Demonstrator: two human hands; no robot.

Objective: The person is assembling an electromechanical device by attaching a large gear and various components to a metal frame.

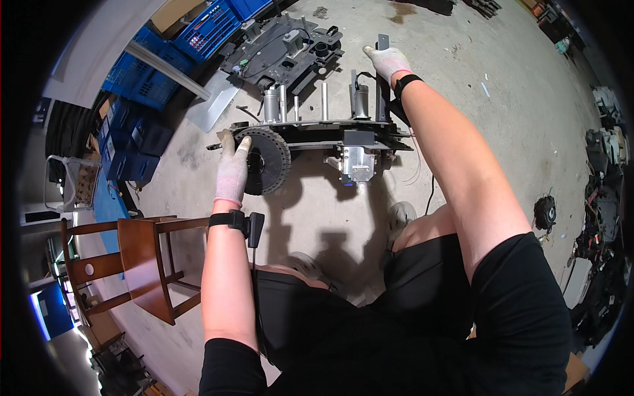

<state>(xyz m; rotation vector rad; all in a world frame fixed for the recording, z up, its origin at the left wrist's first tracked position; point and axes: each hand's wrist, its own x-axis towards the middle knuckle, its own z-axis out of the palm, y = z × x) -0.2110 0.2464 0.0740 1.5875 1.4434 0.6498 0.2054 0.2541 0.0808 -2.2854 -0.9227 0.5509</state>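
Note:
In front of me a wheeled metal chassis (310, 123) stands on its edge, with silver cylinders and posts rising from its plate. My left hand (232, 173), in a pale knit glove, grips the rim of a black toothed-tread wheel (269, 162) at the chassis's left end. At the far right end, my gloved right hand (391, 64) is closed around a dark upright metal bar (382, 92); part of its grip is hidden. Below the plate hangs a silver gearbox-like block (358, 164), right of the wheel.
Beyond lies another dark chassis plate (287, 53) with parts on it. Blue crates (205, 33) and dark blue boxes (129, 142) are at the left, above a brown wooden chair (142, 264). Loose dark parts (604, 204) line the right side. A round black part (545, 212) lies on the concrete floor.

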